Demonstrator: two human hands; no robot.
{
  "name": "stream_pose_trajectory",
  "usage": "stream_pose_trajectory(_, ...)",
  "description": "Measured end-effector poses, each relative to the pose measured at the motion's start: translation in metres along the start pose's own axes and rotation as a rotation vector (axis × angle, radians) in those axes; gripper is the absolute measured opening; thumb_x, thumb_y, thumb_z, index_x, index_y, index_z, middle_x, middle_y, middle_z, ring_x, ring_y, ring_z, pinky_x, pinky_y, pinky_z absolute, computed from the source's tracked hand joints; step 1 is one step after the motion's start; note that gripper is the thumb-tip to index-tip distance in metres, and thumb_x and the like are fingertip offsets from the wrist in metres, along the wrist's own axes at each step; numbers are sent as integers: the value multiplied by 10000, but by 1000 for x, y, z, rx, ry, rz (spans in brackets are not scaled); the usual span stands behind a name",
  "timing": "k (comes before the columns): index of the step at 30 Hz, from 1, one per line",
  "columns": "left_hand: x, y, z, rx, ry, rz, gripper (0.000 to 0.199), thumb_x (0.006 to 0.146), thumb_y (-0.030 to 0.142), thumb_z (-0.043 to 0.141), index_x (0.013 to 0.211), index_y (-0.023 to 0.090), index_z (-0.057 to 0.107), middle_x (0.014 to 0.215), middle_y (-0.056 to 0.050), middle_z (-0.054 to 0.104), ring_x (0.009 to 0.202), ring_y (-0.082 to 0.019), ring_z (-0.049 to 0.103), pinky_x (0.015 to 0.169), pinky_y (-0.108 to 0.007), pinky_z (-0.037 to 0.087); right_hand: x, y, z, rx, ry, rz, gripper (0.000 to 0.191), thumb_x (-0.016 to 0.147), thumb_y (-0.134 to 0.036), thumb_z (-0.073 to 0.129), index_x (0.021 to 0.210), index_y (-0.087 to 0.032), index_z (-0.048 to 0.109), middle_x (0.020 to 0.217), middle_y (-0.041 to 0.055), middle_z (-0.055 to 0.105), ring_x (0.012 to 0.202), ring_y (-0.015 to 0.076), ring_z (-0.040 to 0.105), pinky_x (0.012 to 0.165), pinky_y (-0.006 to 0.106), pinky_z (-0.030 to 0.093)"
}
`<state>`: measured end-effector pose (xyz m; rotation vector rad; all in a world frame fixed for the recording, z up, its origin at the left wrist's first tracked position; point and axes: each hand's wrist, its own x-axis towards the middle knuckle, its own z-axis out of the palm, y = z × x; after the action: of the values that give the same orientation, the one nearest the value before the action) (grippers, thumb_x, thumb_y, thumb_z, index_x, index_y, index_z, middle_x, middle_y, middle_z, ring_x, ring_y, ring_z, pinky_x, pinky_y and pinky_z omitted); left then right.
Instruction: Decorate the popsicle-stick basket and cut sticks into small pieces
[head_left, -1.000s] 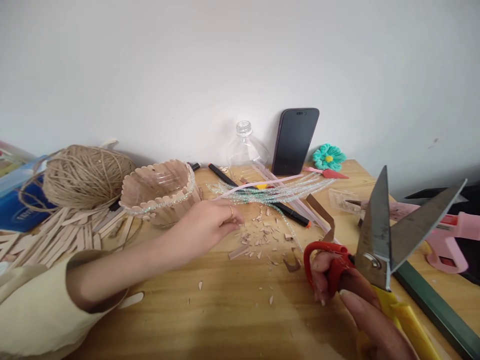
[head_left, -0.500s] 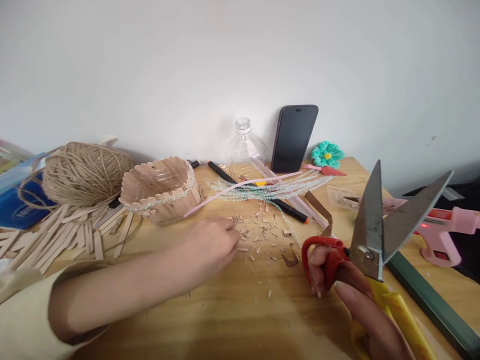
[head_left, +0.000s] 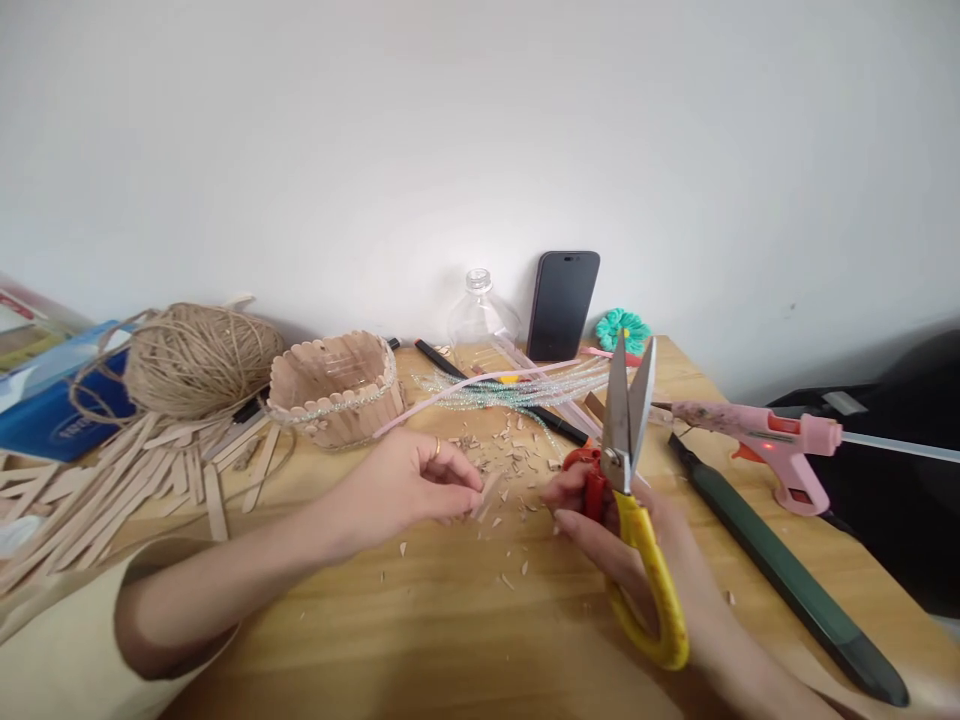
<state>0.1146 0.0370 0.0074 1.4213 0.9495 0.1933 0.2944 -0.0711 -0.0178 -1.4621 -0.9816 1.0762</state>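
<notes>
Between the thumb and fingertips of my left hand is a short piece of wooden stick, held just above the table near the wood chips. My right hand grips scissors with one red and one yellow handle, blades pointing up and slightly apart. Left of centre stands a basket made of craft sticks around a clear plastic inside, with beaded trim along its side. Behind the chips lie strands of iridescent beads and a pink strip.
At left are a ball of twine, many loose craft sticks and a blue pack. A clear bottle top, phone and teal flower stand by the wall. A pink glue gun and long dark-green tool lie right.
My left hand has turned, and the wooden piece now shows in its pinch. The scissors have moved left toward it, and their blades have closed partway.
</notes>
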Motion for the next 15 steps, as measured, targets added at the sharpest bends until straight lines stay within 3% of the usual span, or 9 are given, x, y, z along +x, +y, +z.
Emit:
stream_pose_trajectory(5, -16, 3, 5, 4, 33, 48, 75, 628, 215, 639, 675, 158, 648, 629, 30, 627, 600, -116, 546, 617, -249, 431, 0, -16, 25, 96, -97, -27, 186, 673, -269, 693, 786, -213, 557, 773, 24, 633, 676, 164, 578, 587, 281, 472)
stream_pose_trajectory(9, -27, 3, 5, 0, 43, 98, 58, 630, 197, 634, 675, 163, 647, 645, 36, 616, 628, -114, 542, 635, -246, 429, 2, -24, 36, 68, -91, -58, 198, 656, -254, 687, 738, -207, 514, 676, -18, 562, 616, 136, 526, 580, 268, 444)
stream_pose_trajectory(15, -35, -3, 1, -177, 7, 60, 125, 678, 275, 668, 710, 155, 646, 659, 25, 611, 631, -110, 537, 617, -240, 442, 1, -29, 46, -15, -100, -74, 203, 652, -261, 679, 703, -203, 491, 635, -26, 530, 562, 118, 471, 532, 251, 409)
